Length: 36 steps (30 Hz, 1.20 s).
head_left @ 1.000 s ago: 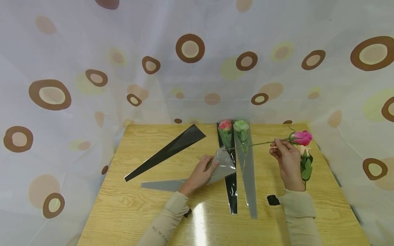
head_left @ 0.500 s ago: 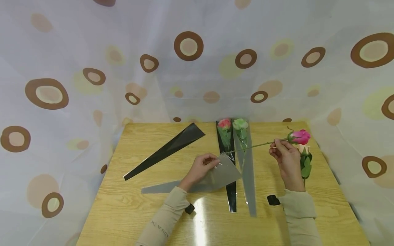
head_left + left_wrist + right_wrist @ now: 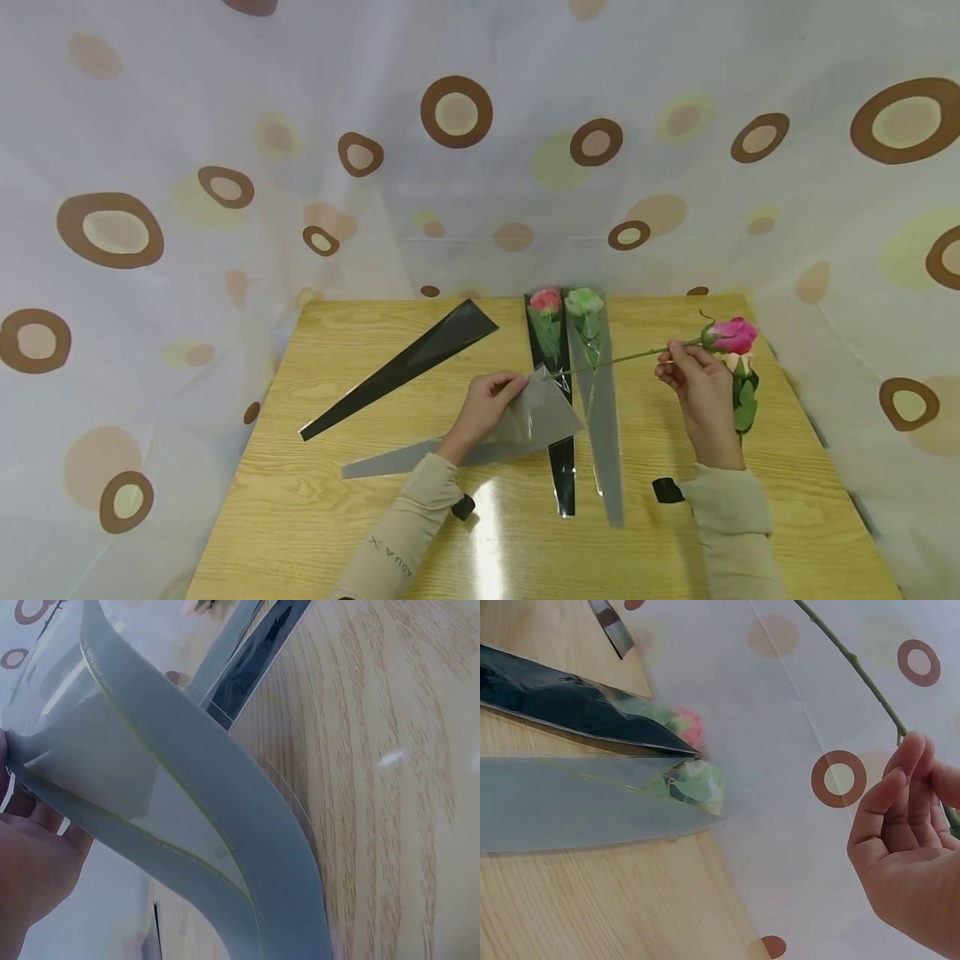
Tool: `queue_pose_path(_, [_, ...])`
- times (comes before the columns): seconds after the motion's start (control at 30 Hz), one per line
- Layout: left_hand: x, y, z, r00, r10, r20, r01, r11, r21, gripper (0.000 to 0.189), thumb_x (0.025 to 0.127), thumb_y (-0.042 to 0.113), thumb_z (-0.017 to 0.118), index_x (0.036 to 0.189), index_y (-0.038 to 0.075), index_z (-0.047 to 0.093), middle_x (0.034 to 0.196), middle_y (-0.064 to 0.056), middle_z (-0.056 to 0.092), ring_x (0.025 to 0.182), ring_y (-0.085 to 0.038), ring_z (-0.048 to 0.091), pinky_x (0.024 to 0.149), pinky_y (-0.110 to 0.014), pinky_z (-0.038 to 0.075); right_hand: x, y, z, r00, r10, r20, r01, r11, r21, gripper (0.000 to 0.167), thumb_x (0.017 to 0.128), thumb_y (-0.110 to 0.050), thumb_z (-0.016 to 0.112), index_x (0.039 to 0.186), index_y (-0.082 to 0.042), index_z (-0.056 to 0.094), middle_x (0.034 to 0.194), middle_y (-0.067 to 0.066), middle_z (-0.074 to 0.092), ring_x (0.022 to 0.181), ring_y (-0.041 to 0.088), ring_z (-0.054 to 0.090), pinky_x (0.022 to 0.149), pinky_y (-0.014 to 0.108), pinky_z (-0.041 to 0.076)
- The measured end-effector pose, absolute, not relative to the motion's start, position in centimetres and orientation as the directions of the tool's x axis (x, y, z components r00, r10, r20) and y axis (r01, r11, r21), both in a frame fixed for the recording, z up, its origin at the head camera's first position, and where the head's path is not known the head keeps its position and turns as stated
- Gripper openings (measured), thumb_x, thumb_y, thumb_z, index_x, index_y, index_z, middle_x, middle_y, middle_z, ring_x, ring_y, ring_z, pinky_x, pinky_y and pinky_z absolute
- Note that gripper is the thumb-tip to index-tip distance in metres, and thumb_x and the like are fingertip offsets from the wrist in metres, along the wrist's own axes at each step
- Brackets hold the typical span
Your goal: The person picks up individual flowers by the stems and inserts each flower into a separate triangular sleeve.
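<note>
My left hand (image 3: 483, 410) pinches the wide end of a grey translucent flower sleeve (image 3: 542, 415), raised off the table with its narrow tail pointing left. In the left wrist view the sleeve (image 3: 285, 847) bulges at its wide end and carries yellow lines. Between the fingertips of my right hand (image 3: 703, 398) is the green stem of a pink artificial rose (image 3: 733, 335), its bloom to the right. The stem (image 3: 862, 673) reaches left to the sleeve's mouth; whether its tip is inside I cannot tell.
Two wrapped flowers lie at the back middle: a coral one in a black sleeve (image 3: 564, 479) and a green one in a grey sleeve (image 3: 609, 450). Another black sleeve (image 3: 405, 367) lies at left. A peach rose (image 3: 744, 392) is beside my right hand. The wooden table (image 3: 300, 533) meets a patterned curtain.
The sleeve's wide end has turned in my left hand, and the fingers have shifted to its upper edge. My right hand and the rose have hardly moved.
</note>
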<state>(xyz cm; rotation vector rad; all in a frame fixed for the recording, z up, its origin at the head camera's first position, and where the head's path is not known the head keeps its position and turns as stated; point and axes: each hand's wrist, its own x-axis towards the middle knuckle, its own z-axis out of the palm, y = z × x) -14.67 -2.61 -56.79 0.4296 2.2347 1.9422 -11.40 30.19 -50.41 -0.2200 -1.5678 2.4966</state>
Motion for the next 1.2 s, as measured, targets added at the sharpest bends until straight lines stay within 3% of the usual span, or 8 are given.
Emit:
queue_pose_path(0.43, [-14.9,-2.2,-56.6,-0.95,0.297,0.102,0.149,0.141,0.979,0.026,0.106,0.026,0.066,0.113,0.007,0.081,0.108,-0.017,0.079,0.083,-0.004,0.063,0.075,-0.02,0.05,-11.3,29.8,-50.3,-0.978,0.209,-0.029,-0.057,-0.396,-0.917,0.013,0.105,-0.015,0.066,0.099,-0.006,0.073,0.084,-0.001,0.076,0.071,0.011,0.072,0.071,0.022,0.06])
queue_pose_path(0.8, [-15.1,-1.6,-56.2,-0.931,0.338,0.135,0.208,0.191,0.959,0.026,0.108,0.031,0.063,0.111,0.011,0.081,0.104,-0.012,0.078,0.077,-0.006,0.058,0.07,-0.021,0.047,-11.6,28.3,-50.9,-0.985,0.165,-0.043,-0.009,-0.301,-0.953,0.014,0.104,-0.018,0.068,0.101,-0.005,0.074,0.083,-0.004,0.077,0.071,0.008,0.073,0.072,0.021,0.061])
queue_pose_path(1.2, [-15.1,-0.2,-55.5,-0.949,0.291,0.122,0.197,0.243,0.95,0.029,0.107,0.037,0.064,0.11,0.015,0.082,0.102,-0.008,0.08,0.084,-0.008,0.065,0.077,-0.023,0.052,-11.4,25.3,-51.9,-0.992,0.095,-0.085,0.066,-0.189,-0.98,0.016,0.105,-0.022,0.068,0.102,-0.007,0.072,0.082,-0.007,0.077,0.07,0.007,0.072,0.074,0.022,0.061])
